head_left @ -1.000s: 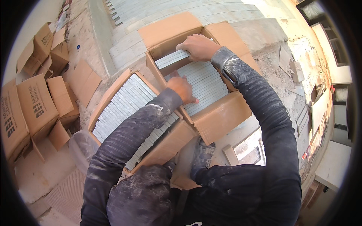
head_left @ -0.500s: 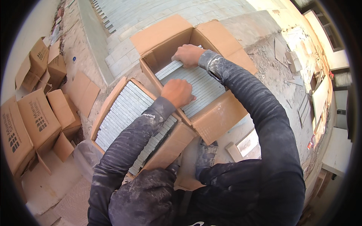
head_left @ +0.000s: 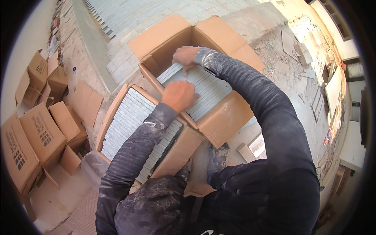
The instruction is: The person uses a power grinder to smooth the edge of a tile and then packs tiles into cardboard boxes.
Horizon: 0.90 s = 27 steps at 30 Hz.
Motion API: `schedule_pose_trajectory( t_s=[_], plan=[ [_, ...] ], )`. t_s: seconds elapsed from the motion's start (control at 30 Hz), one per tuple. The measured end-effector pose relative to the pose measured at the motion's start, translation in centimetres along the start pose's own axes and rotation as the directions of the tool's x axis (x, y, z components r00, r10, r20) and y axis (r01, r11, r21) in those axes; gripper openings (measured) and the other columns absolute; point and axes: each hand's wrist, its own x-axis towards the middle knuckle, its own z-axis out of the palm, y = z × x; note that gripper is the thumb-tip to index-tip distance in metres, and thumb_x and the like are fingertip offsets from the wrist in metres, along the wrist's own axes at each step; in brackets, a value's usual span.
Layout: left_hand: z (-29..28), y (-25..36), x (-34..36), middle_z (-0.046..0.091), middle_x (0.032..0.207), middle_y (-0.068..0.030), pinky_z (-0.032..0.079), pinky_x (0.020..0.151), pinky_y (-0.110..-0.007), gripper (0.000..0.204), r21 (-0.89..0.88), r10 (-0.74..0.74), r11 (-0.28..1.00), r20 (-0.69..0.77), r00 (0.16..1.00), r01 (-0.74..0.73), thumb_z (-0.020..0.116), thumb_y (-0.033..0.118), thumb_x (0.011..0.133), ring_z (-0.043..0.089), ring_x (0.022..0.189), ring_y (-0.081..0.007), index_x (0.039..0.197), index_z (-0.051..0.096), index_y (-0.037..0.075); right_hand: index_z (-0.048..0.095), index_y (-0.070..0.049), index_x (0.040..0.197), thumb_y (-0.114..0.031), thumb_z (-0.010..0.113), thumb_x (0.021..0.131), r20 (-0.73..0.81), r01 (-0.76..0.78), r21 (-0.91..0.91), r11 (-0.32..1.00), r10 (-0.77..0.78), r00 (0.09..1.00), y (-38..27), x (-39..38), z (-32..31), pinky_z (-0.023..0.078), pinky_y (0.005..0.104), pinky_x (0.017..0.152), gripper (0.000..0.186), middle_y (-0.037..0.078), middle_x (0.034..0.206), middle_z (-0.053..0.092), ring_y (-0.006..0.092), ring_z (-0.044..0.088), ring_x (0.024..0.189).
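Two open cardboard boxes stand side by side, both packed with thin grey tiles set on edge. Both my hands are in the far box [head_left: 227, 117]. My right hand [head_left: 187, 56] presses its fingertips on the tiles [head_left: 213, 89] at the box's far end. My left hand [head_left: 179, 95] rests curled on the tile edges at the near side of the same box, beside the flap shared with the near box [head_left: 178, 152]. Whether either hand actually grips a tile is hidden by the fingers.
Several empty cardboard boxes [head_left: 41, 133] lie in a pile at the left. A paved grey tile surface [head_left: 129, 15] stretches beyond the boxes. Rubble and tile offcuts [head_left: 301, 51] litter the ground at the right. My shoe [head_left: 219, 154] stands beside the near box.
My right hand has slid from the lifted far tiles down onto the row. My left hand has closed into a curl on the tile edges. The view has shifted slightly.
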Motion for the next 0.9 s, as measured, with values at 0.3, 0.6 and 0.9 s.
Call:
schedule_pose_trajectory(
  t_s=[0.3, 0.6, 0.9],
  plan=[
    [0.7, -0.3, 0.3, 0.067, 0.097, -0.0247, 0.053, 0.075, -0.044, 0.045, 0.045, -0.185, 0.98, -0.171, 0.968, 0.195, 0.073, 0.041, 0.081, 0.067, 0.093, -0.0349, 0.086, 0.069, -0.004, 0.07, -0.013, 0.12, -0.03, 0.09, 0.062, 0.182, -0.11, 0.1, 0.989, 0.09, 0.979, 0.2, 0.8, -0.5, 0.049, 0.0435, 0.096, 0.064, 0.015, 0.115, 0.07, 0.0323, 0.063, 0.113],
    [0.3, -1.0, 1.5, 0.051, 0.135, -0.0324, 0.047, 0.101, -0.043, 0.092, 0.176, -0.305, 0.947, 0.235, 0.923, 0.269, 0.072, 0.058, 0.078, 0.057, 0.121, -0.0397, 0.13, 0.048, -0.015, 0.066, -0.009, 0.125, -0.051, 0.084, 0.066, 0.225, -0.096, 0.214, 0.972, 0.047, 0.973, 1.3, 0.6, 0.2, 0.048, 0.0428, 0.098, 0.075, 0.016, 0.119, 0.069, 0.0328, 0.062, 0.115],
    [-1.0, -1.2, 2.6, 0.049, 0.138, -0.0324, 0.049, 0.098, -0.042, 0.087, 0.151, -0.337, 0.941, 0.359, 0.871, 0.302, 0.071, 0.059, 0.079, 0.058, 0.121, -0.0393, 0.129, 0.053, -0.01, 0.053, -0.008, 0.135, -0.072, 0.056, 0.079, 0.036, -0.111, -0.025, 0.994, 0.111, 0.993, 1.8, 0.2, 4.3, 0.027, 0.0529, 0.114, 0.085, 0.019, 0.134, 0.054, 0.0358, 0.047, 0.129]
  ],
)
